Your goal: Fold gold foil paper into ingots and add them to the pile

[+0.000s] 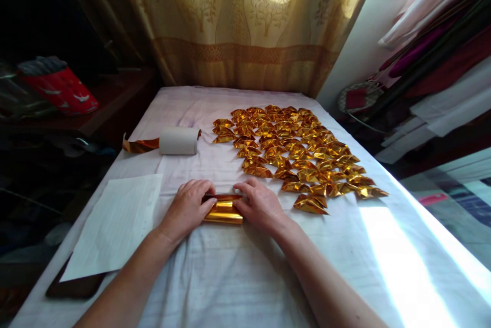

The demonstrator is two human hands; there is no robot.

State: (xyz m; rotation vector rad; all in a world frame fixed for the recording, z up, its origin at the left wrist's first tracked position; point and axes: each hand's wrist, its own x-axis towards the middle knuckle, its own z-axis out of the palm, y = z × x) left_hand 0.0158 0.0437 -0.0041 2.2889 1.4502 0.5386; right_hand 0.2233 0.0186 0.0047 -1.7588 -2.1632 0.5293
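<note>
Both my hands meet at a piece of shiny gold foil paper low on the cloth-covered table. It is curved over into a rolled or folded shape. My left hand grips its left end, thumb on the near side and fingers behind. My right hand holds the right end in the same way, fingertips partly hidden by the foil. To the right of my right hand, rows of folded gold foil ingots cover the cloth, the nearest ingot lying close by.
A white paper roll with gold foil sticking out lies at the back left. White paper sheets rest partly over a dark phone. A red holder stands on a side cabinet. A gold curtain hangs behind; clothes hang right.
</note>
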